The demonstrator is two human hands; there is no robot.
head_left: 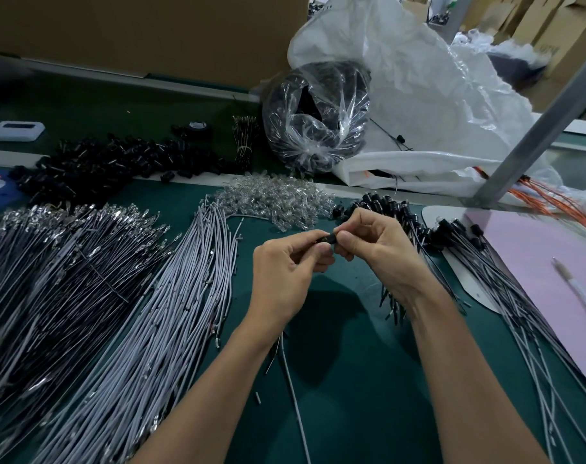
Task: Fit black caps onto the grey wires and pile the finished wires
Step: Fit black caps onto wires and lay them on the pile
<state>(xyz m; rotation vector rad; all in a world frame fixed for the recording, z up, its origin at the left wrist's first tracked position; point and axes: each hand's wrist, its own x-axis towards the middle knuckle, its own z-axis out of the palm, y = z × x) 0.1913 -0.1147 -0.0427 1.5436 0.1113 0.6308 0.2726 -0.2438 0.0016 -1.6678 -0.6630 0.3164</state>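
My left hand (285, 272) and my right hand (375, 249) meet above the green mat, both pinching a small black cap (328, 238) between fingertips. A grey wire (293, 390) hangs from under my left hand and trails toward me. A broad bundle of grey wires (171, 313) lies to the left. Loose black caps (117, 162) are heaped at the back left. Finished capped wires (452, 259) are piled to the right, partly hidden by my right hand.
Dark wires with metal terminals (40, 272) fill the far left. Clear small parts (278, 199) sit behind my hands. A plastic bag of black parts (315, 118), a white sack (419, 95), a metal post (536, 128), orange wires (559, 199) and a pink sheet (536, 272) with a pen (579, 289) lie around.
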